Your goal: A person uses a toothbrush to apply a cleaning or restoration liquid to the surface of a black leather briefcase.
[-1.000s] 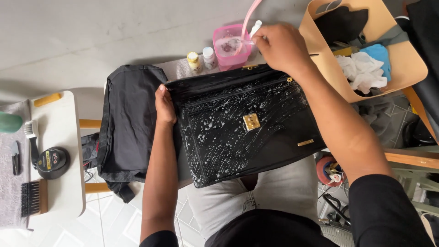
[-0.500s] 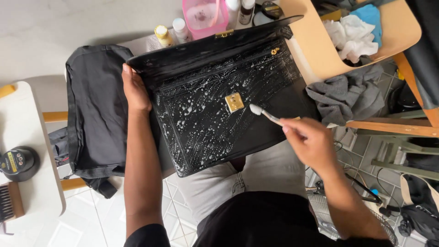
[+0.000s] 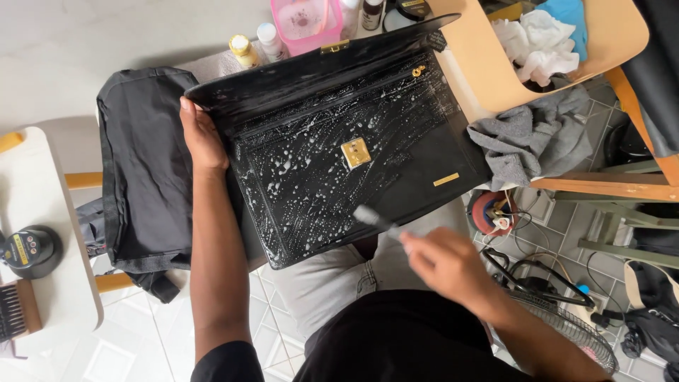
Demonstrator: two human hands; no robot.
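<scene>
Bright, even daylight is seen; the right hand [image 3: 444, 265] and brush [image 3: 375, 218] are motion-blurred; soft shadows are cast.

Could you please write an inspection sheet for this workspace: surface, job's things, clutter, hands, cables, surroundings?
Surface: black handbag lies on the person's lap, front speckled with white foam.
Job's things: small brush, blurred, at the bag's lower edge; pink tub beyond the bag.
Clutter: small bottles, grey cloth, white rags, black fabric bag.
Hands: left hand grips the bag's left edge; right hand holds the brush.
Cables: black cords on the floor at right.
Surroundings: tiled floor, white table with round tin.
</scene>
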